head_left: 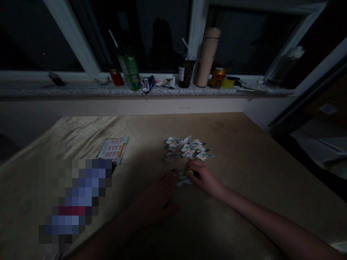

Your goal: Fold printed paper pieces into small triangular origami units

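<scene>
Both hands are pressing 1 small folded paper piece (184,178) onto the beige cloth-covered table (244,144). The left hand (159,193) is lying flat with fingers spread wide on its left end; the right hand (204,177) is pinching its right end. A pile of glossy triangular paper pieces (188,148) is lying just beyond, and a printed flat sheet (113,148) is lying further left

Dim room, dark windows (151,32), cluttered stone sill (40,88), tan table (244,162)

Cloth-covered table (244,151): folded paper pieces (188,148), leaflet (113,149)
</scene>
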Tool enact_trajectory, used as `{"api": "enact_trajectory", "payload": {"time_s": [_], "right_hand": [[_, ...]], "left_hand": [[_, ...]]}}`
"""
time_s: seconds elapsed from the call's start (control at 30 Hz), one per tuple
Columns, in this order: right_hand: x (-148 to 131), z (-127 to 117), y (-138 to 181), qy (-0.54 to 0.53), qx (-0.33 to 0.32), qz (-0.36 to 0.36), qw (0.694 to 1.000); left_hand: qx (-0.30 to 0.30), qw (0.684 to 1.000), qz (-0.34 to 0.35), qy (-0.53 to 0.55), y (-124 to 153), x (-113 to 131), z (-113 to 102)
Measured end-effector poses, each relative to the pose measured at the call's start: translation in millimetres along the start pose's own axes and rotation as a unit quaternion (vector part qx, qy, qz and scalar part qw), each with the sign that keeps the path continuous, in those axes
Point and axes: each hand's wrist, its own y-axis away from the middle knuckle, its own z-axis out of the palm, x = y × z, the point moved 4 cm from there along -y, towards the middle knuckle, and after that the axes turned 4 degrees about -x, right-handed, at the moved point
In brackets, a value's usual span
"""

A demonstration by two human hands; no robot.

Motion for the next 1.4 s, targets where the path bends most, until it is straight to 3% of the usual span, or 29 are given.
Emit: {"api": "enact_trajectory", "payload": {"time_s": [0.1,0.27,0.43,0.6,1.4], "right_hand": [[1.0,3.4,0.0,0.015,0.010,0.006,1.000],[1.4,8.4,1.0,0.056,0.014,0.008,0.998],[0.6,11.4,1.9,0.097,0.007,0.011,0.995],[-3.0,12.6,2.7,0.125,-0.006,0.000,0.992],[0.1,14.5,-4.4,0.129,-0.011,-0.007,0.992]], "left_hand": [[-0.004,1.000,0.005,-0.021,-0.5,2.2,2.2],[0.056,0.994,-0.062,-0.077,2.5,15.3,3.1],[0.017,0.998,-0.022,-0.065,5.2,33.7,13.7],[-0.003,0.998,-0.037,-0.048,3.9,31.3,18.2],[0.026,0.998,-0.039,-0.052,-1.0,25.1,21.1]]}}
